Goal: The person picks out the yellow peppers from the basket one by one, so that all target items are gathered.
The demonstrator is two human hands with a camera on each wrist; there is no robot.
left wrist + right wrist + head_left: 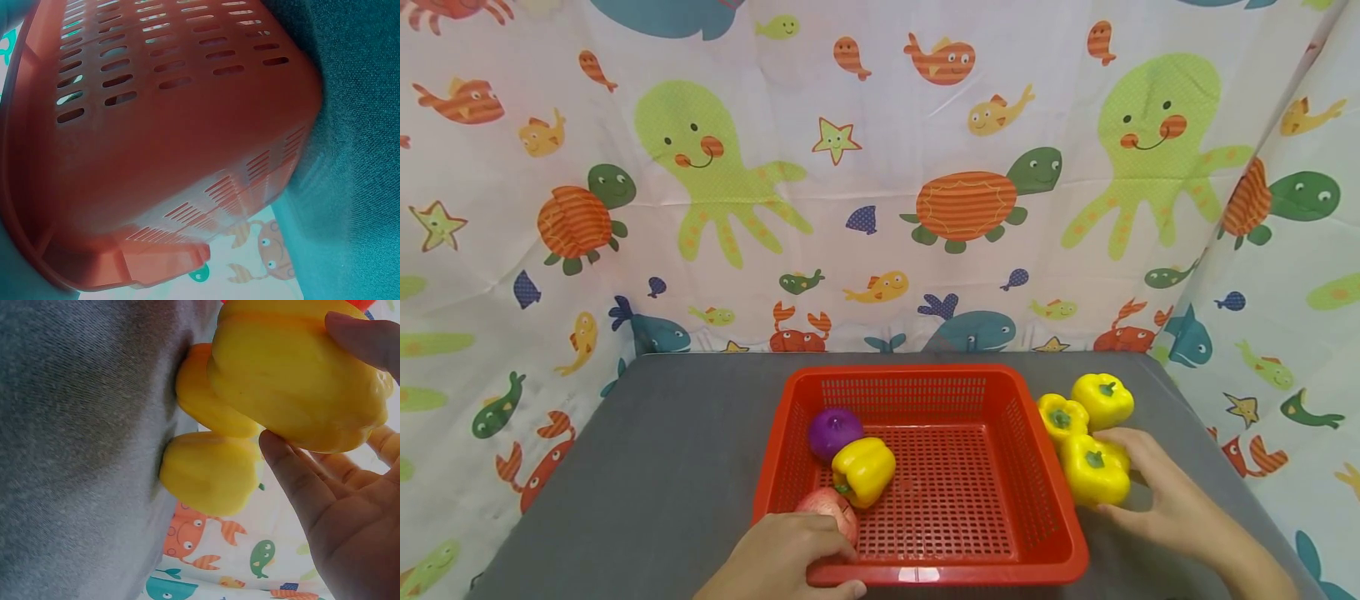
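My left hand (782,554) grips the near left corner of a red plastic basket (992,573), fingers over the rim. In the left wrist view the slotted outer wall of the basket (187,137) fills most of the picture. To the right of the basket, my right hand (1165,500) holds a yellow bell pepper (1093,475) between thumb and fingers. That pepper (294,375) appears large in the right wrist view, fingertips against its side. Two more yellow bell peppers, one nearer the basket (1060,415) and one farther back (1103,400), sit just behind it.
Inside the basket, along its left side, lie a purple onion-like ball (835,433), another yellow bell pepper (863,472) and a reddish apple (831,510). The grey tabletop (655,467) extends left of the basket. A curtain (865,100) with sea animals surrounds the back and sides.
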